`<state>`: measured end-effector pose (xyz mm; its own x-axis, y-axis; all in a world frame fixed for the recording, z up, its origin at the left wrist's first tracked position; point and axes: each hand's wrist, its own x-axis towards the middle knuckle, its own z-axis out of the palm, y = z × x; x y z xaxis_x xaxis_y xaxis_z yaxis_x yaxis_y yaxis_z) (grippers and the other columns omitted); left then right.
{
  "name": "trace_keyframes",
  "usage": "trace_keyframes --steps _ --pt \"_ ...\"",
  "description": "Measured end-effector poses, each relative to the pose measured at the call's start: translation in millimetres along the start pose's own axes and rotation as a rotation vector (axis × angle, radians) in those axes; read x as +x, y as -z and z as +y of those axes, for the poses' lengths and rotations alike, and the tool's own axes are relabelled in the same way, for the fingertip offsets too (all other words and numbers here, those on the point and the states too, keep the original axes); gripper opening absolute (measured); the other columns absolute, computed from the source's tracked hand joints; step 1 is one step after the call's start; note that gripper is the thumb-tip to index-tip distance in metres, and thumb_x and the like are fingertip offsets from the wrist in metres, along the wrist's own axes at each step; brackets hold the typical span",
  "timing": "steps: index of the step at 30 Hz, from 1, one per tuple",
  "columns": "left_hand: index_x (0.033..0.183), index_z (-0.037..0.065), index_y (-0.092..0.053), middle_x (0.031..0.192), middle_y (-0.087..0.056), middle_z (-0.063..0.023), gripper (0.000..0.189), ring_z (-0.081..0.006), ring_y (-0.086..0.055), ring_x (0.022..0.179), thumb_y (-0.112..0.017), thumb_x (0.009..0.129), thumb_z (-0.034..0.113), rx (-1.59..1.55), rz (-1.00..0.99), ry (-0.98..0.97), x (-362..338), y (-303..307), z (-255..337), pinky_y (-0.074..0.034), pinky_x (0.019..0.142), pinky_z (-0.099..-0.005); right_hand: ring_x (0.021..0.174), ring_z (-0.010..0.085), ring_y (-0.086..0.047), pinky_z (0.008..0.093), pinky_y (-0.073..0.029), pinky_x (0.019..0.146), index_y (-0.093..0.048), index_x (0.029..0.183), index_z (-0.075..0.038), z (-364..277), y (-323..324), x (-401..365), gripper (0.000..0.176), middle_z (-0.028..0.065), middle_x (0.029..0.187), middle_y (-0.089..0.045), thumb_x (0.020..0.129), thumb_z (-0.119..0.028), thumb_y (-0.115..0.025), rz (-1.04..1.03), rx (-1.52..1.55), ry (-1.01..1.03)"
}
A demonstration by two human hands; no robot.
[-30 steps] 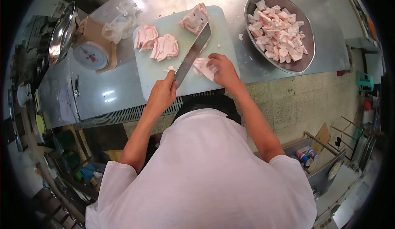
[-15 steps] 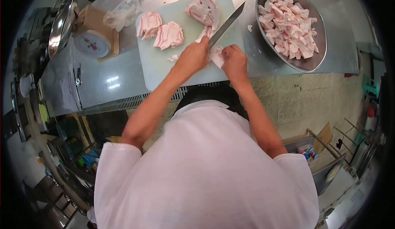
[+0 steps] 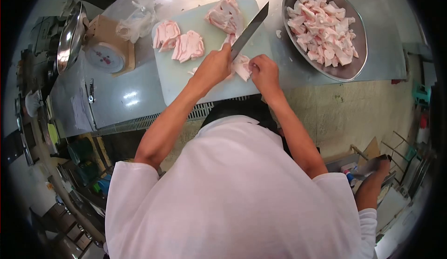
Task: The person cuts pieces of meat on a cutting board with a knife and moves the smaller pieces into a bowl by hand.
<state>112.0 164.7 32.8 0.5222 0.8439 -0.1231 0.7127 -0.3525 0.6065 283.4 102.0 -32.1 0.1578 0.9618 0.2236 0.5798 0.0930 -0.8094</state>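
My left hand [image 3: 215, 70] is closed round the handle of a long-bladed knife [image 3: 250, 30], whose blade points up and to the right over the white cutting board [image 3: 177, 84]. Just right of it, my right hand [image 3: 265, 71] has its fingers bent and pinched at the edge of a pale piece of fatty meat [image 3: 242, 67]. A larger chunk of meat [image 3: 226, 14] lies at the board's far side, partly behind the blade. Two thick slabs, one left meat slab [image 3: 166, 34] and one nearer meat slab [image 3: 188, 46], rest on the board's left part.
To the right stands a metal bowl [image 3: 284, 14] heaped with cut pale meat pieces [image 3: 323, 31]. A dial scale [image 3: 105, 56] with a metal pan [image 3: 71, 38] is at left, beside a crumpled plastic bag [image 3: 137, 21]. Another person's arm [image 3: 370, 191] reaches in at lower right.
The knife has shifted slightly left and its blade stands a little steeper. My right hand stays at the meat piece. Another person's arm has come into view at lower right.
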Motion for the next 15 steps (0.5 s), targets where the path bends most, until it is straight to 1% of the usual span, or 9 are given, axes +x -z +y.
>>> trace_keyframes --steps 2,4,8,10,11,13,14,15 --pt "0.099 -0.003 -0.041 0.072 -0.06 -0.0288 0.013 -0.0506 -0.058 0.072 -0.049 0.092 0.003 0.007 -0.051 0.015 -12 20 17 -0.041 0.064 -0.0552 0.075 0.0373 -0.062 0.0434 -0.049 0.067 -0.066 0.077 0.001 1 0 1 0.01 0.0165 0.079 -0.061 0.071 0.008 -0.062 0.027 0.017 -0.015" --pt "0.099 -0.007 -0.042 0.07 -0.06 -0.03 0.017 -0.0502 -0.061 0.07 -0.052 0.086 -0.002 0.007 -0.136 0.14 -35 37 37 -0.044 0.062 -0.0569 0.072 0.036 -0.063 0.0416 -0.05 0.064 -0.065 0.077 -0.001 0 1 -1 0.013 0.0151 0.079 -0.063 0.071 0.01 -0.06 0.06 -0.011 0.019" --pt "0.099 -0.007 -0.042 0.07 -0.06 -0.0304 0.016 -0.05 -0.061 0.071 -0.05 0.086 -0.003 0.039 -0.246 0.206 -49 15 25 -0.044 0.062 -0.0567 0.073 0.0361 -0.063 0.0419 -0.049 0.064 -0.065 0.076 -0.001 1 1 3 0.014 0.0152 0.078 -0.063 0.071 0.011 -0.06 0.013 -0.03 -0.003" --pt "0.098 -0.007 -0.042 0.071 -0.059 -0.0316 0.014 -0.0503 -0.06 0.072 -0.048 0.085 -0.004 0.04 -0.145 0.138 -40 -9 17 -0.045 0.063 -0.0562 0.073 0.0361 -0.063 0.0417 -0.049 0.064 -0.064 0.075 -0.001 0 0 3 0.013 0.0153 0.079 -0.063 0.07 0.011 -0.061 0.011 -0.033 0.011" --pt "0.098 -0.007 -0.042 0.071 -0.059 -0.0316 0.014 -0.0503 -0.06 0.072 -0.048 0.085 -0.004 0.038 -0.147 0.144 -36 -18 16 -0.045 0.063 -0.0562 0.073 0.0361 -0.063 0.0417 -0.049 0.064 -0.064 0.075 -0.001 0 0 2 0.013 0.0153 0.079 -0.063 0.07 0.011 -0.061 0.005 -0.03 0.009" --pt "0.097 -0.006 -0.042 0.073 -0.06 -0.0313 0.013 -0.0499 -0.061 0.074 -0.049 0.087 -0.001 0.026 -0.039 0.026 -19 -27 11 -0.046 0.063 -0.055 0.074 0.0379 -0.062 0.0436 -0.049 0.066 -0.066 0.075 0.0 2 -2 3 0.011 0.0159 0.077 -0.06 0.07 0.008 -0.062 -0.01 -0.043 -0.007" --pt "0.097 -0.006 -0.042 0.073 -0.06 -0.0313 0.013 -0.0499 -0.061 0.074 -0.049 0.087 -0.001 0.025 -0.027 0.036 -12 -24 5 -0.046 0.063 -0.055 0.074 0.0379 -0.062 0.0436 -0.049 0.066 -0.066 0.075 0.0 2 -2 1 0.011 0.0159 0.077 -0.06 0.07 0.008 -0.062 -0.02 -0.04 0.005" --pt "0.099 -0.004 -0.041 0.073 -0.059 -0.0307 0.014 -0.05 -0.059 0.069 -0.05 0.09 0.001 -0.075 -0.094 0.104 -3 -14 2 -0.044 0.06 -0.0544 0.074 0.0377 -0.062 0.0437 -0.05 0.067 -0.066 0.076 0.0 4 0 1 0.011 0.0159 0.078 -0.061 0.07 0.008 -0.062 -0.026 -0.024 0.023"
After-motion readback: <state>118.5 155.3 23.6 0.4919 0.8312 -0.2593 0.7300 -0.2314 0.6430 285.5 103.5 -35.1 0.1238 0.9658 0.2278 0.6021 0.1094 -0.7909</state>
